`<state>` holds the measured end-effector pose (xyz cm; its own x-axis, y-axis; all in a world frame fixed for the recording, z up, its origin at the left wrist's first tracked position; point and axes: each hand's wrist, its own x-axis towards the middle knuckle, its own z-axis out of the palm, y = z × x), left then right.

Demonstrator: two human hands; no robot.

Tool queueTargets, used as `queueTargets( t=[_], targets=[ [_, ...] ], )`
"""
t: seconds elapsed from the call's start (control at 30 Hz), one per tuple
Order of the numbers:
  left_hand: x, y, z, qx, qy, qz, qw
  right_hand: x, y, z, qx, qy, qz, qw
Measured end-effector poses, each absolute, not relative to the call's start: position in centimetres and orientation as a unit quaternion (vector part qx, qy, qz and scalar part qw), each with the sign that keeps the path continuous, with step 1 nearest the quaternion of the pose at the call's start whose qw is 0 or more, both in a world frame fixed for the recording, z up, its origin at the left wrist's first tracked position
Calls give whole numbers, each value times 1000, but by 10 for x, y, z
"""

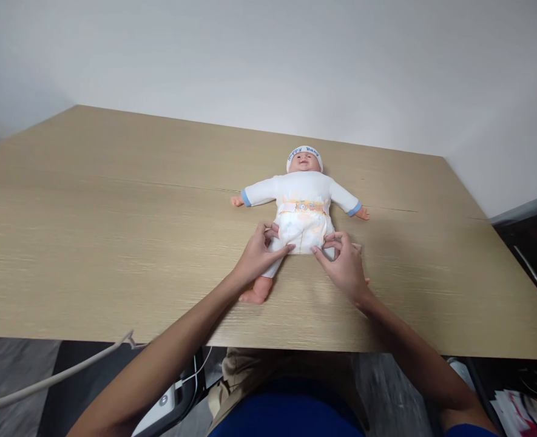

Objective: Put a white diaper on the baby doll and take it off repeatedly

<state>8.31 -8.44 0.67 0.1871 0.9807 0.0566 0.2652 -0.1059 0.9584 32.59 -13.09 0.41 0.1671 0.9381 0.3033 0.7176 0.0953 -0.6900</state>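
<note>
baby doll (303,184): my landmark; it lies face-up on the wood-grain table (136,243), head away from me, both arms spread.
disposable diaper (300,233): around the doll's hips, over its white clothes; the patterned waist strip (307,207) crosses the doll's belly.
left hand (261,250): at the doll's hip on my left, half curled, thumb on the diaper's lower front, fingertips by the leg opening; i cannot tell whether it grips the edge.
right hand (344,261): at the doll's other hip, narrower, thumb and fingers gathered about that leg opening; whether fabric is pinched, i cannot tell.
bare foot (258,291): sticks out below the doll's leg on my left; the other leg is mostly hidden by my right hand.
leg cuffs: i judge this to be edge-straightening, so i would run both thumbs outward evenly and ease any folded rim flat.
tension: light, matched pulls seem best; a harder tug on one side could twist the doll or skew the strip.
</note>
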Motion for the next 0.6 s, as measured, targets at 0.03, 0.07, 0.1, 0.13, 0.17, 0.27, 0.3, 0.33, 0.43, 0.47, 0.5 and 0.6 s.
queueTargets(
  t=[0.03, 0.07, 0.1, 0.13, 0.17, 0.27, 0.3, 0.33, 0.43, 0.47, 0.5, 0.6],
  targets=[
    [83, -85, 8, 629, 501, 391, 447, 326, -131, 5, -657, -632, 142, 386],
    [83, -86, 9, 631, 505, 385, 446, 326, -130, 6, -654, -637, 142, 383],
    [83, -87, 10, 632, 507, 380, 447, 327, -130, 7, -651, -643, 141, 378],
    [83, -88, 12, 632, 508, 378, 447, 327, -130, 8, -648, -649, 140, 373],
    [83, -88, 13, 632, 510, 375, 446, 327, -129, 9, -646, -655, 137, 367],
    [84, -89, 15, 623, 524, 376, 442, 326, -129, 12, -644, -672, 127, 343],
    [84, -89, 16, 617, 531, 377, 441, 325, -129, 12, -642, -678, 124, 336],
    [84, -89, 16, 612, 536, 379, 441, 324, -129, 13, -640, -684, 122, 329],
    [85, -89, 19, 612, 530, 375, 452, 322, -129, 13, -632, -697, 122, 316],
    [85, -89, 20, 616, 523, 370, 459, 321, -129, 13, -632, -697, 126, 314],
    [85, -89, 21, 620, 515, 365, 466, 321, -129, 12, -633, -695, 134, 313],
    [84, -86, 25, 623, 497, 354, 489, 322, -127, 12, -634, -687, 165, 316]
  ],
)
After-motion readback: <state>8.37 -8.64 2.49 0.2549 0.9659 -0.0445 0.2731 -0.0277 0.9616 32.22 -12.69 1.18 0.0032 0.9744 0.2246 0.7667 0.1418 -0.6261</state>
